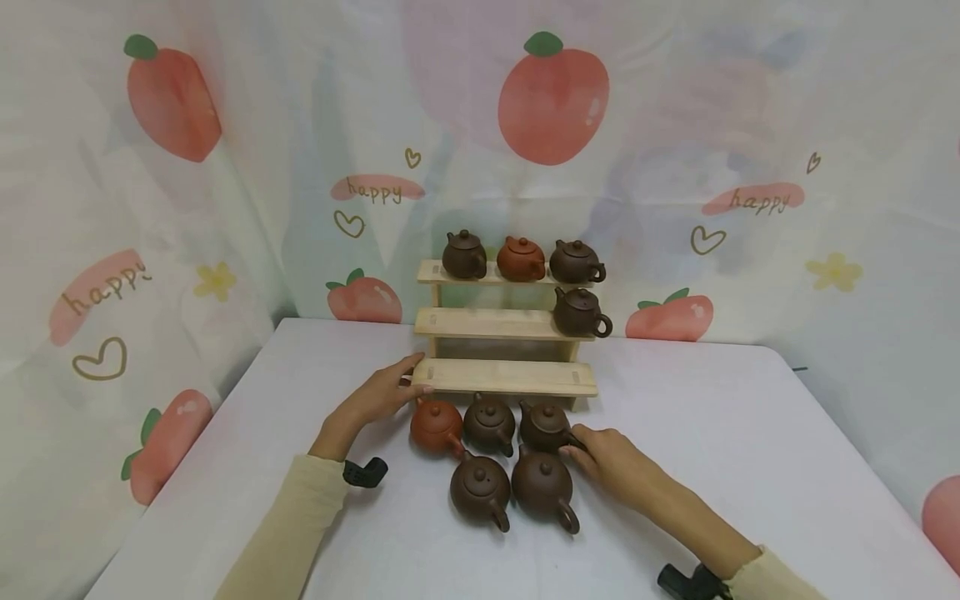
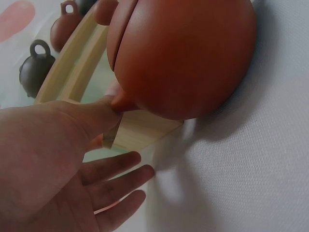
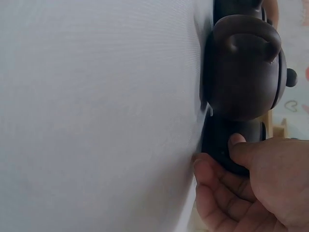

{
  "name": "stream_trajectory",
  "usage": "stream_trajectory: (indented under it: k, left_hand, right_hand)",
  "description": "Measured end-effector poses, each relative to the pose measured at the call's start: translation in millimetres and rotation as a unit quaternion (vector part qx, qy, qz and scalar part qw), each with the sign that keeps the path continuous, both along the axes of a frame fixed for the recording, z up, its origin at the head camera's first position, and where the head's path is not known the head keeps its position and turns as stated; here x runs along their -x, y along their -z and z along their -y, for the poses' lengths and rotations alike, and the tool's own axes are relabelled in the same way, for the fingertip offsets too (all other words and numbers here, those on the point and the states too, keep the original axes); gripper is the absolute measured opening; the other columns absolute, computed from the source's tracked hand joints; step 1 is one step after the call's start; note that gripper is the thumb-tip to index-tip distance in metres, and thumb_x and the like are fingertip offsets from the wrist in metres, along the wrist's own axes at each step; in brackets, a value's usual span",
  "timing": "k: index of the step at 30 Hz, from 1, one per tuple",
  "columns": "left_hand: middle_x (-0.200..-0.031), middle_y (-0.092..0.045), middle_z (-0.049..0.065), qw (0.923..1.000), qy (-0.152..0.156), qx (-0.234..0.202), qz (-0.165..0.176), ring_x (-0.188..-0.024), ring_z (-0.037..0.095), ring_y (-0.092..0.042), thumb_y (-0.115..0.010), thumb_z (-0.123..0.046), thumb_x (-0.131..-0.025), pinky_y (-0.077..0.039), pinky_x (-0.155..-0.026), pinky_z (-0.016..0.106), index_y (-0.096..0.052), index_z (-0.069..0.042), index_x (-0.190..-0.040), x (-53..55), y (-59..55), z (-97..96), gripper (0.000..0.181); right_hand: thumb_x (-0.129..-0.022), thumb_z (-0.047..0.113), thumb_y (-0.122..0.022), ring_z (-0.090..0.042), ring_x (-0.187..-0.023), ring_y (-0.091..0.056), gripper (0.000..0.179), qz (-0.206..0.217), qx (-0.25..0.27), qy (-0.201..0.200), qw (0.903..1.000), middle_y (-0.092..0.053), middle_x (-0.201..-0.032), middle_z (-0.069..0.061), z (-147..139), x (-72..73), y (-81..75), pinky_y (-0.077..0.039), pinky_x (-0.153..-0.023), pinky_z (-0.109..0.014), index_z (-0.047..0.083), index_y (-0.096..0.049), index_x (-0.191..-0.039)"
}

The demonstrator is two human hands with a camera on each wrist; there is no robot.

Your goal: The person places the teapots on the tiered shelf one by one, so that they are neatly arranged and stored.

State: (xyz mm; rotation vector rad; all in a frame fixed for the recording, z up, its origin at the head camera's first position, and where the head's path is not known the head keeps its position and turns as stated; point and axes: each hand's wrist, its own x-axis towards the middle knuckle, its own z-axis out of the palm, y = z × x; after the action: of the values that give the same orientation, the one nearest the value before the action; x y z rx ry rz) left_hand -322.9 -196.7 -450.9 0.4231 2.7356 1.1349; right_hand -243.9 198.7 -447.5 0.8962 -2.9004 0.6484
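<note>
My left hand (image 1: 381, 392) is at the left end of a three-step wooden stand (image 1: 504, 377), thumb and forefinger about the bottom step's end. Its other fingers (image 2: 118, 169) stretch out loosely. Close by that thumb points the spout of a reddish-brown teapot (image 1: 436, 427). With my right hand (image 1: 618, 467) I pinch the handle of a dark brown teapot (image 1: 545, 427), at the right of the row before the stand. Between these two sits another dark teapot (image 1: 490, 424). Nearer me are two more dark teapots, one left (image 1: 480, 490) and one right (image 1: 542, 485).
On the top step stand a dark teapot (image 1: 464, 255), a reddish one (image 1: 521, 259) and another dark one (image 1: 576, 262). A dark teapot (image 1: 581, 313) occupies the middle step's right end. The white table (image 1: 637, 533) meets a fruit-printed cloth (image 1: 675, 125) behind.
</note>
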Motion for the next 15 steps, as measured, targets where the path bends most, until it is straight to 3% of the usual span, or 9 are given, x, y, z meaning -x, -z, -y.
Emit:
stream_trajectory:
  k: [15]
  left_hand:
    - [-0.158, -0.049, 0.027, 1.0, 0.003, -0.002, -0.002, -0.14, 0.042, -0.055, -0.063, -0.036, -0.108, -0.048, -0.111, 0.057, -0.029, -0.006, -0.166, -3.3, -3.4, -0.5, 0.074]
  right_hand:
    - [-0.104, 0.018, -0.069, -0.001, -0.063, -0.043, 0.018, -0.026, 0.04, -0.001, 0.9989, -0.047, -0.069, 0.012, -4.8, -0.9, -6.2, -0.039, -0.058, -0.022, 0.016, -0.06, -0.088]
